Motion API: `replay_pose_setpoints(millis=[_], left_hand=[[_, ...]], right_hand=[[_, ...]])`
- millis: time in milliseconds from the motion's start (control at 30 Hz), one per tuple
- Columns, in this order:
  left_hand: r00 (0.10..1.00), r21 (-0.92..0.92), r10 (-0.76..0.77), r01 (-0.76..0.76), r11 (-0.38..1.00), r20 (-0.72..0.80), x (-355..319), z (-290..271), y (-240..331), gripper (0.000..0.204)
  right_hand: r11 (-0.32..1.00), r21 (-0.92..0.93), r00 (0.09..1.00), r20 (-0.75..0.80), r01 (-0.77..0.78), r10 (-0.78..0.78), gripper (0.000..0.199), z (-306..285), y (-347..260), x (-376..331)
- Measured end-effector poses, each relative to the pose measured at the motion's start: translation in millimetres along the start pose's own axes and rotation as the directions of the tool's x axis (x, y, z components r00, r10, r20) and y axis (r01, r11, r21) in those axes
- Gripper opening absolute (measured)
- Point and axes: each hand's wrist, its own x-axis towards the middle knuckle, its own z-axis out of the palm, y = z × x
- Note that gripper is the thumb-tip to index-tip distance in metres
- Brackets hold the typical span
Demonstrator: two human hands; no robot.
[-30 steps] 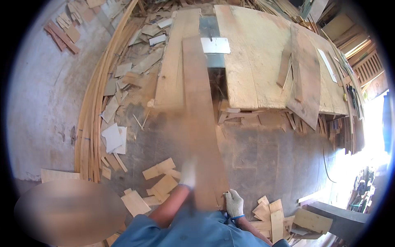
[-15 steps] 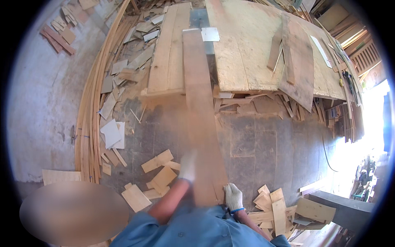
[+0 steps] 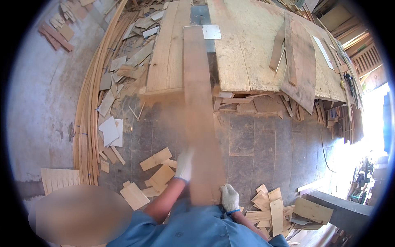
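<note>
A long, brown wooden board point(image 3: 200, 123) runs from my body to the workbench point(image 3: 230, 61), its far end resting on the bench top. My left hand point(image 3: 184, 164), in a white glove, is at the board's left edge; its fingers are partly hidden and blurred. Close to my body, my right hand point(image 3: 230, 197), also in a white glove, is closed at the near right corner of the board. Beside the board's far end lies a small white square piece point(image 3: 211, 32), next to a grey metal strip point(image 3: 200, 15) set in the bench.
Wood offcuts lie on the floor left point(image 3: 155, 159) and right point(image 3: 277, 212) of me. Long strips point(image 3: 88, 115) are stacked along the left wall. A wide dark board point(image 3: 302, 61) overhangs the bench's front right edge. A grey beam-like object point(image 3: 341, 202) stands at lower right.
The board's near end and both my hands have shifted slightly left. The whole view has also moved a little. My grip looks the same.
</note>
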Motion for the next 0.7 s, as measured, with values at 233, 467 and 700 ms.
replay_pose_setpoints(millis=[233,467,700], left_hand=[[0.995,0.062,-0.093,0.095,0.994,-0.036,-7.3,-3.4,12.4,0.062],[0.995,0.065,-0.016,0.023,0.998,-0.102,2.2,-7.0,11.8,0.06],[0.997,0.002,0.013,-0.012,1.0,-0.074,-6.6,2.7,50.8,0.055]], right_hand=[[0.999,-0.009,0.999,0.022,0.031,-0.031,0.024,2.5,-1.9,0.7],[0.999,0.038,1.0,0.009,0.009,-0.009,0.025,10.8,-0.9,4.8],[0.992,0.039,0.992,0.022,0.121,-0.121,0.026,18.0,0.0,10.6]])
